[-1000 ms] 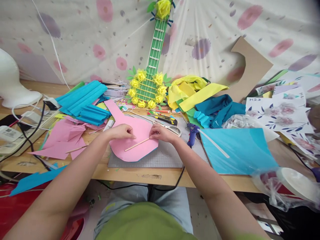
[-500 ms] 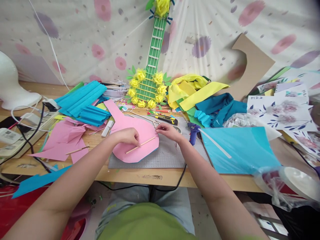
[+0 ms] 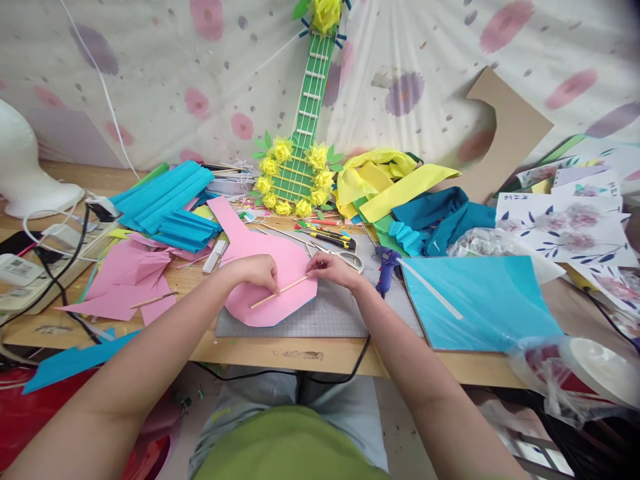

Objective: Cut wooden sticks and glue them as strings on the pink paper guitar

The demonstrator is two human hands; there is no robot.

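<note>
**papercrafter22:** Right hand (image 3: 333, 270) has crept back left onto the upper end of the stick (image 3: 287, 287) since half a second ago, and the stick barely budged. It lies slanted across the pink cutout (image 3: 270, 312) on the grey mat (image 3: 330, 317).

**gluegal:** Yep. Left hand (image 3: 257, 272) is curled, fingertips pinning its middle, and the right is pinching the tip. I'd press evenly and keep both ends inside the paper edge. Scissors (image 3: 350, 259) and glue gun (image 3: 385, 267) crowd the right. Free room is toward the table edge (image 3: 300, 353).
</note>
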